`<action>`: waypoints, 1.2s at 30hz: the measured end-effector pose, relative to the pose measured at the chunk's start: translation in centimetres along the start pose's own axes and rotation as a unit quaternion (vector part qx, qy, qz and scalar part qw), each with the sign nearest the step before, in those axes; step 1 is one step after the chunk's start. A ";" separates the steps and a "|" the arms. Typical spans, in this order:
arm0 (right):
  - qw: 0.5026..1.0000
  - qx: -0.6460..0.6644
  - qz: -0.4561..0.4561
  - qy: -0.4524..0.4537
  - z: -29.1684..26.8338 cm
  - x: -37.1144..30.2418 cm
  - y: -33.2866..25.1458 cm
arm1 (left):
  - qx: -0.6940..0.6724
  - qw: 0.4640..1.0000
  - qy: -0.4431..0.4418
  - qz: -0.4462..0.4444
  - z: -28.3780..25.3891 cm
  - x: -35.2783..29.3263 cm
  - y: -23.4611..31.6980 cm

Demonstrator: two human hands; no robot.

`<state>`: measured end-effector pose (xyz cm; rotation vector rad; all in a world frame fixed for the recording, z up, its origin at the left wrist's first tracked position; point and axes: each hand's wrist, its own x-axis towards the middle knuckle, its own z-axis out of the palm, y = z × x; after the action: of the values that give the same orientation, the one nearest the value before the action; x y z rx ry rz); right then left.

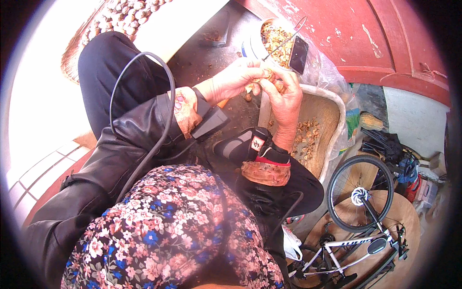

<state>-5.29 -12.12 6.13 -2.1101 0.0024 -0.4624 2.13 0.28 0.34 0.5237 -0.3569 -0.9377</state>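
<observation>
Ahead of my lap, my left hand [236, 81] and my right hand [284, 96] meet, with bent fingers pinching a lumpy yellow-brown piece that looks like a walnut [265, 79]. Fingers partly cover it. A thin looped wire [285, 42] rises from beside the fingertips across a white bucket [247, 44]; whether a hand holds it I cannot tell. Yellow-brown bits [276, 37] fill the bucket. Below my right hand is a shallow pale tray [339, 115] with brown pieces [308, 137] scattered in it.
A dark phone [298, 55] rests at the bucket's edge near clear plastic [327, 72]. At the far left a woven basket [71, 60] holds many pale round things [126, 17]. A red door [356, 38] stands beyond. A bicycle [361, 197] is at the right. Cables [166, 67] loop by my arms.
</observation>
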 end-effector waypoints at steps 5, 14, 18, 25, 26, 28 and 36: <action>0.997 0.063 0.043 0.003 0.2 -0.1 -0.1 | -0.010 1.000 0.000 0.017 0.1 -0.2 -0.1; 0.963 0.229 0.143 -0.004 -0.3 -0.4 -1.3 | -0.100 0.995 -0.002 0.002 1.0 0.0 0.4; 0.952 0.262 0.159 -0.007 -0.4 -0.4 -1.5 | -0.076 0.996 0.048 0.017 1.6 -0.1 0.4; 0.959 0.244 0.142 0.015 -0.1 -0.6 -1.2 | -0.062 0.998 0.027 -0.006 1.6 -0.5 0.8; 0.959 0.243 0.142 0.022 0.0 -0.5 -1.2 | -0.060 0.998 0.022 -0.005 1.5 -0.5 0.8; 0.961 0.238 0.138 0.029 0.0 -0.5 -1.2 | -0.055 0.998 0.025 -0.003 1.5 -0.5 0.9; 0.958 0.254 0.134 0.017 0.4 -0.3 -0.4 | -0.047 0.994 0.096 -0.005 2.1 -0.2 0.5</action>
<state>-5.47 -11.50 6.16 -1.5673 0.1702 -0.2953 1.23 0.12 2.35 0.5246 -0.1361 -0.9017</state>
